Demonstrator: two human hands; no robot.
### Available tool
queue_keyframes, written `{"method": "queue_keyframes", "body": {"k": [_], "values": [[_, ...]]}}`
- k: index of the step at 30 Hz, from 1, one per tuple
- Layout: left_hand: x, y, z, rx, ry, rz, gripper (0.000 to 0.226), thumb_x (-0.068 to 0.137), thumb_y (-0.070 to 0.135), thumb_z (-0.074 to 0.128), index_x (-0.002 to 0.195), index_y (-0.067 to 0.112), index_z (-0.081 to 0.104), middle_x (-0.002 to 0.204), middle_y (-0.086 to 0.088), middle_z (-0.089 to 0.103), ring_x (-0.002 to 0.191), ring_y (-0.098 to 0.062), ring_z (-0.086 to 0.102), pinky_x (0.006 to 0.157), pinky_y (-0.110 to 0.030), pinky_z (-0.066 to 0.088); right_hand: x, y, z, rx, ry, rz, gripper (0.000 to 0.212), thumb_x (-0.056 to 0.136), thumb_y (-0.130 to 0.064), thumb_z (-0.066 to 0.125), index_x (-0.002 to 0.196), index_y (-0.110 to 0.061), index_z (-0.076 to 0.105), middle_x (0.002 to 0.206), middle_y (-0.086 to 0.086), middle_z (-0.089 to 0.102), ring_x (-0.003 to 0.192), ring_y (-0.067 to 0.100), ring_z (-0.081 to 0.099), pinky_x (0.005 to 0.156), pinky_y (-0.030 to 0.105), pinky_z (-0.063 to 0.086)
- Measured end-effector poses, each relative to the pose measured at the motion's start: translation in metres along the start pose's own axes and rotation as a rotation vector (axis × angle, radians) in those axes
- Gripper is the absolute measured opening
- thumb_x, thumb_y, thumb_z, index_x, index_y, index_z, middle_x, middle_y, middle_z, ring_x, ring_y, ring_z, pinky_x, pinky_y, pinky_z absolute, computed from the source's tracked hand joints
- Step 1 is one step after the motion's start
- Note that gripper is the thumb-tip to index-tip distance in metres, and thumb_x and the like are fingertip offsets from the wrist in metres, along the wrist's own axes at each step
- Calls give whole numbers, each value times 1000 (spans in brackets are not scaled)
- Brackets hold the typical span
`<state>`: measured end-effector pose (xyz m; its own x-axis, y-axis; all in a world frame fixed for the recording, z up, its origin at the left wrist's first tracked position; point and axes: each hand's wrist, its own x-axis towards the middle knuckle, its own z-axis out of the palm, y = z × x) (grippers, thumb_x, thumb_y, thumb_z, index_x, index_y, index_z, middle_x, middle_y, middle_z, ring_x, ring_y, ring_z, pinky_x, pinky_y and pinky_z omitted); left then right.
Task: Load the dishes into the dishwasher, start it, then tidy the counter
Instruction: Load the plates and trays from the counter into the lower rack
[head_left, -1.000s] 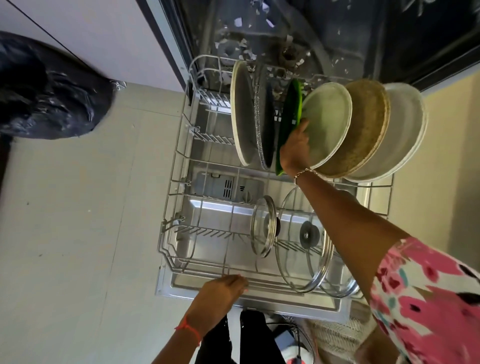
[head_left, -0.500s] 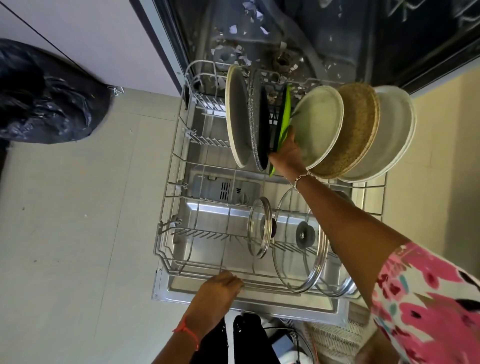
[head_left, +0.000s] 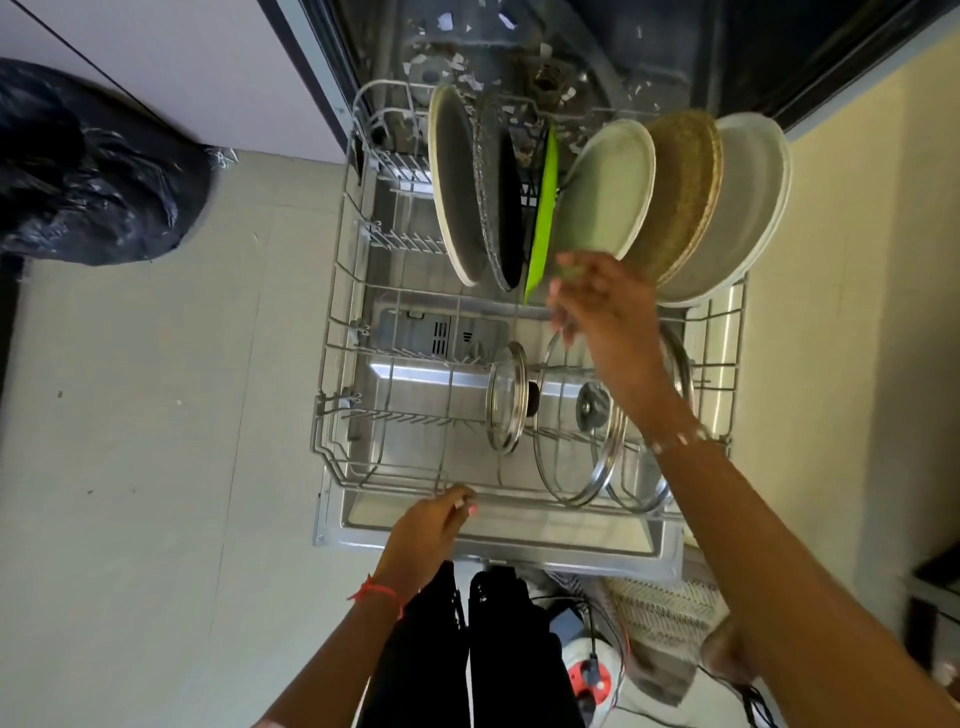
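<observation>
Curled over the front rail of the grey wire dishwasher rack (head_left: 519, 496), the left hand (head_left: 434, 525) grips it near the middle, fingertips on top of the wire and the thumb tucked just under it. Its forearm comes up from the bottom edge, with a red thread bracelet (head_left: 376, 593) at the wrist. The rack sits drawn out over the steel inner face of the open dishwasher door (head_left: 519, 532). At the front of the rack three round glass lids with steel rims stand on edge: a small glass lid (head_left: 506, 400), a large glass lid (head_left: 571, 431) beside it, and a third glass lid (head_left: 667, 467) partly hidden behind the right forearm. The right hand (head_left: 597, 306) hangs above them, blurred, its fingers loosely spread and holding nothing, the arm stretched forward across the rack with a beaded bracelet (head_left: 675, 439) at the wrist. Its fingertips are just beside the lower corner of the flat lime-green plastic board (head_left: 543, 218), which stands on edge in the back row between a dark speckled round pan (head_left: 501, 202) and a pale cream round plate (head_left: 608, 192). Left of the pan stands a grey plate with a cream rim (head_left: 452, 182). Right of the cream plate lean a brown speckled plate (head_left: 680, 192) and a white plate (head_left: 748, 208). Beyond them gapes the dark dishwasher tub (head_left: 597, 41), and a black plastic bag (head_left: 88, 166) lies on the floor far left.
</observation>
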<state>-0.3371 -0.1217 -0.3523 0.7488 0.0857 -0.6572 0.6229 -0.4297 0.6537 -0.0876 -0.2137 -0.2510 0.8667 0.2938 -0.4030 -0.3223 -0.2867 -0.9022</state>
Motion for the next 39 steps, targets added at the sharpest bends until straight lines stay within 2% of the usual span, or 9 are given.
{"method": "queue_keyframes", "body": {"k": [2, 6, 9, 12, 17, 21, 25, 30, 39], "values": [[-4, 1, 6, -289, 29, -37, 15, 96, 18, 49, 103, 23, 60, 74, -10, 58, 57, -4, 46, 61, -19, 41, -61, 1, -24, 244, -99, 101, 5, 82, -7, 66, 87, -9, 65, 62, 6, 62, 46, 19, 51, 41, 22, 41], [-5, 1, 19, -509, 62, -136, 18, 96, 4, 44, 97, 18, 55, 70, -4, 51, 55, -7, 46, 58, -21, 41, -159, 56, -51, 336, -428, 595, 19, 63, -25, 78, 71, -10, 71, 51, 9, 58, 34, 14, 46, 34, 15, 34], [-1, -2, 29, -608, 112, -175, 20, 96, 2, 43, 94, 18, 55, 72, -1, 51, 51, -6, 46, 60, -27, 40, -196, 118, -41, 110, -256, 763, 9, 79, -7, 70, 71, -7, 67, 44, 4, 55, 29, 10, 41, 32, 14, 29], [2, -4, 34, -654, 151, -193, 24, 97, 1, 41, 94, 19, 56, 68, -2, 51, 50, -6, 45, 60, -24, 41, -197, 158, -24, 144, 168, 667, 17, 85, 6, 61, 87, -11, 61, 40, -2, 53, 26, 6, 38, 30, 12, 30], [2, -6, 35, -639, 175, -156, 21, 97, 7, 44, 95, 21, 59, 60, -7, 47, 48, -6, 45, 55, -19, 42, -178, 181, -4, 166, 271, 543, 10, 80, -5, 70, 82, 3, 65, 74, 9, 63, 32, 12, 41, 34, 17, 33], [2, -8, 36, -639, 186, -152, 19, 96, 8, 45, 94, 21, 59, 56, -5, 45, 46, -6, 44, 55, -20, 41, -166, 187, 1, 133, 507, 515, 18, 76, -5, 74, 78, -14, 58, 52, 10, 52, 33, 7, 41, 37, 19, 36], [3, -9, 37, -600, 205, -146, 18, 97, 11, 46, 95, 23, 59, 56, -5, 47, 46, -5, 45, 58, -24, 43, -159, 190, 2, 130, 430, 481, 9, 85, 1, 62, 93, -2, 64, 56, 8, 52, 35, 2, 43, 33, 16, 37], [5, -7, 38, -607, 231, -163, 19, 97, 7, 45, 92, 18, 60, 59, -3, 46, 47, -6, 43, 55, -19, 42, -154, 197, -4, 206, 372, 543, 29, 92, 10, 42, 79, -5, 64, 53, 5, 50, 38, 7, 43, 33, 18, 35], [25, 8, 20, -661, 275, -134, 27, 94, -6, 43, 85, 9, 63, 64, 0, 54, 44, -1, 38, 46, -10, 32, -128, 185, -16, 15, 208, 440, 29, 90, 11, 47, 80, -11, 64, 58, 5, 47, 50, 15, 42, 39, 17, 37]]}}
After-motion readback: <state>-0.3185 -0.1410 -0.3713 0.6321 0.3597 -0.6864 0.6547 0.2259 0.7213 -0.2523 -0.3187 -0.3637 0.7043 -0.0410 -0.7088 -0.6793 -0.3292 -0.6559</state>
